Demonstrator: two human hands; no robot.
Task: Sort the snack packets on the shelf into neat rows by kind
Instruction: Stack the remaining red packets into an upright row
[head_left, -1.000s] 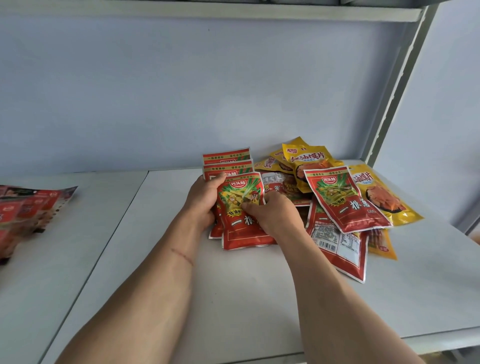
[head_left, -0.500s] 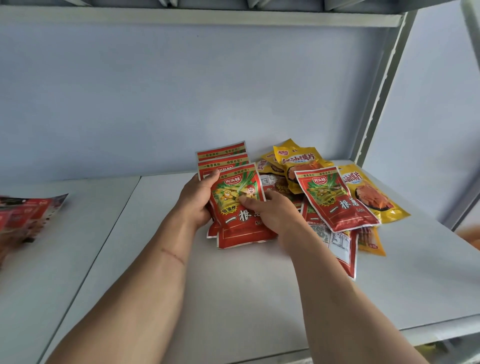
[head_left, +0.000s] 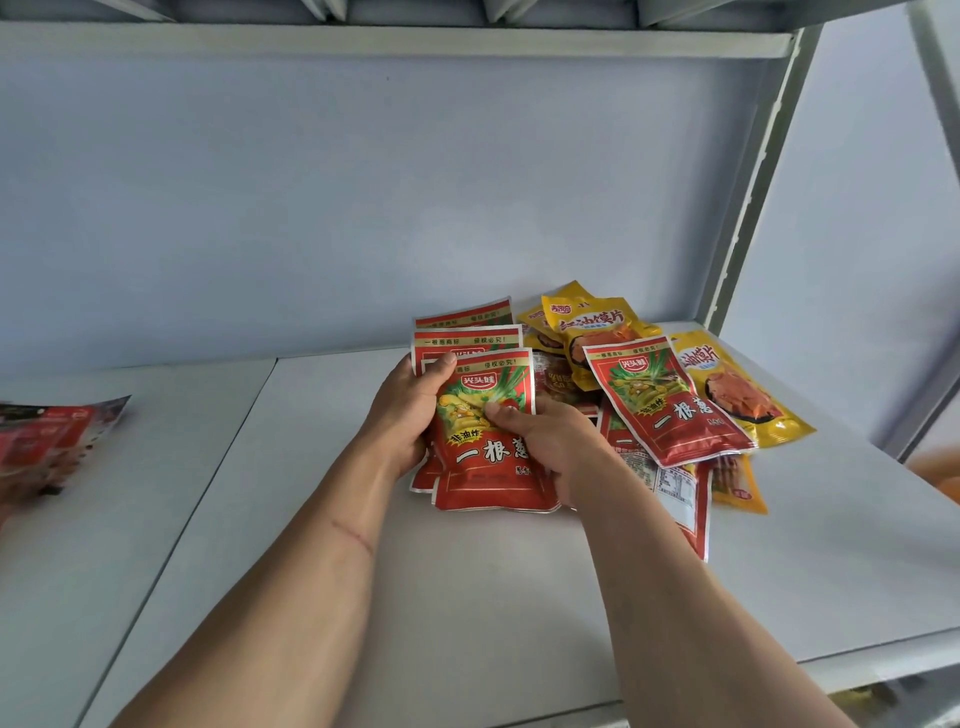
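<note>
Both hands hold a small stack of red snack packets (head_left: 485, 462) standing on the white shelf (head_left: 467, 597). My left hand (head_left: 410, 415) grips the stack's left edge, thumb over the top packet. My right hand (head_left: 550, 441) holds the right side, thumb pressed on the front. Right of the stack lies a loose pile: another red packet (head_left: 665, 400) face up, yellow packets (head_left: 592, 327) behind it, one yellow packet (head_left: 737, 395) at the far right, and a red packet face down (head_left: 680, 493) underneath.
A second group of red packets (head_left: 52, 441) lies blurred at the left edge of the neighbouring shelf board. A grey shelf upright (head_left: 753, 182) rises at the back right. The shelf's front lip (head_left: 857, 670) is near my right forearm.
The red stack has been squared up and stood more upright between my hands. The view has drifted a little, so the pile sits slightly lower and left.
</note>
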